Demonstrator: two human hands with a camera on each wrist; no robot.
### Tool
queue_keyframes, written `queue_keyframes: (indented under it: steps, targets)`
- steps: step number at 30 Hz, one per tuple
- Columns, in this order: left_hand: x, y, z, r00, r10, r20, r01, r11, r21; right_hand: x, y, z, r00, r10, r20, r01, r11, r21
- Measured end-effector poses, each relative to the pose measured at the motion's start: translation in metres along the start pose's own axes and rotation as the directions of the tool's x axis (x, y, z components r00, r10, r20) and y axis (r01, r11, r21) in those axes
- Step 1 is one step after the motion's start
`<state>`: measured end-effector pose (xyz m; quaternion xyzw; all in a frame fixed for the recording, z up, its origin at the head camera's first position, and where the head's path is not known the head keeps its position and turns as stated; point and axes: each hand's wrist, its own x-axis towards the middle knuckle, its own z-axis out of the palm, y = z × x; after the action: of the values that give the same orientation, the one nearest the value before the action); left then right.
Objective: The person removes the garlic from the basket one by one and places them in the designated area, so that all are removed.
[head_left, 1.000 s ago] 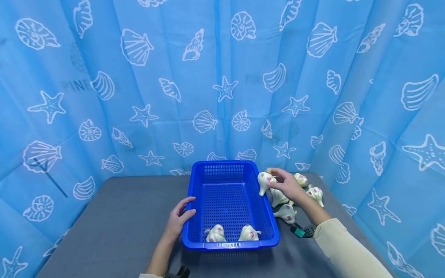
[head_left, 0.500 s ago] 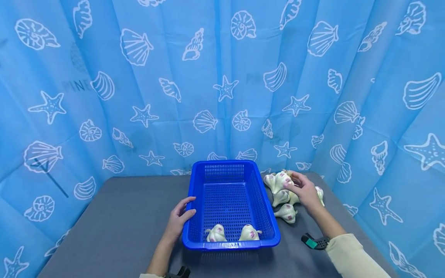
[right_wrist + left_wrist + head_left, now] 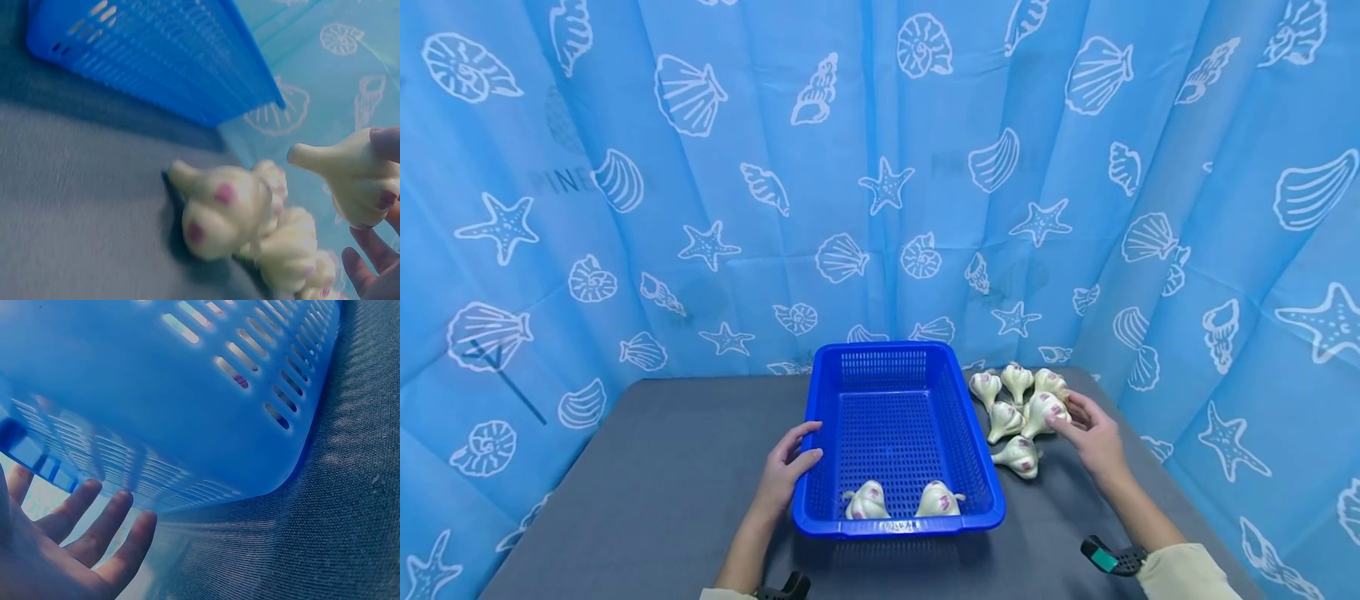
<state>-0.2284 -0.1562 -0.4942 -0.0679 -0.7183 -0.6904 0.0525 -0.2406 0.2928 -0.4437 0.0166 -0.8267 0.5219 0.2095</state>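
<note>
A garlic bulb [image 3: 1043, 414] is pinched in my right hand [image 3: 1096, 437], with thumb on one side and fingers on the other. Seen from the right wrist, this bulb [image 3: 353, 175] hangs clear of the others, stem pointing left. Several more garlic bulbs [image 3: 1006, 419] lie grouped at the right of the blue basket [image 3: 981, 433]. Two bulbs, one at left [image 3: 867, 502] and one at right [image 3: 937, 500], sit inside at the near end. My left hand [image 3: 784, 471] rests against the basket's left rim; in the left wrist view its fingers [image 3: 112, 522] extend loosely along the outside.
A grey cloth-covered table [image 3: 692, 467] carries everything. The blue basket has perforated walls and floor. A blue shell-patterned curtain [image 3: 880, 208] hangs behind and along both sides of the table.
My right hand has moved rightward from the basket's right rim to the garlic group, a bulb in its fingers. My left hand and the basket have stayed put.
</note>
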Motion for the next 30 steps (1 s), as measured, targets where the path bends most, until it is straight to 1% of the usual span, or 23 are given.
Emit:
queue_keyframes:
  steps: [4,7,11,15,21,24,27,30]
  targets:
    - [0.002,0.000,0.000,1.000,0.001,0.000,-0.001,1.000,-0.002,-0.003,0.014,-0.008,0.999,-0.003,-0.037,0.002,1.000,-0.021]
    - [0.003,0.000,0.000,1.000,0.003,-0.001,-0.003,1.000,0.001,-0.007,0.020,-0.014,0.999,0.012,-0.038,-0.013,0.999,-0.042]
    - [0.003,0.000,-0.001,1.000,0.003,-0.002,-0.003,1.000,0.006,-0.014,0.028,-0.021,0.998,0.052,-0.024,-0.054,0.994,-0.094]
    - [0.002,0.000,-0.001,1.000,-0.006,-0.005,0.006,1.000,0.010,-0.018,0.036,-0.023,0.994,0.102,-0.033,-0.106,0.983,-0.147]
    - [0.000,0.003,0.000,1.000,-0.015,-0.007,0.015,1.000,0.008,-0.022,0.048,-0.021,0.983,0.171,-0.063,-0.179,0.970,-0.163]
    - [-0.002,0.008,0.001,1.000,-0.022,-0.004,0.022,1.000,0.009,-0.022,0.053,-0.018,0.975,0.203,-0.087,-0.216,0.961,-0.173]
    - [-0.005,0.019,0.002,1.000,-0.028,0.003,0.028,0.999,0.019,-0.022,0.058,-0.015,0.967,0.234,-0.104,-0.251,0.949,-0.193]
    - [-0.008,0.028,0.003,1.000,-0.027,0.011,0.027,0.999,0.024,-0.022,0.062,-0.012,0.957,0.267,-0.110,-0.283,0.942,-0.180]
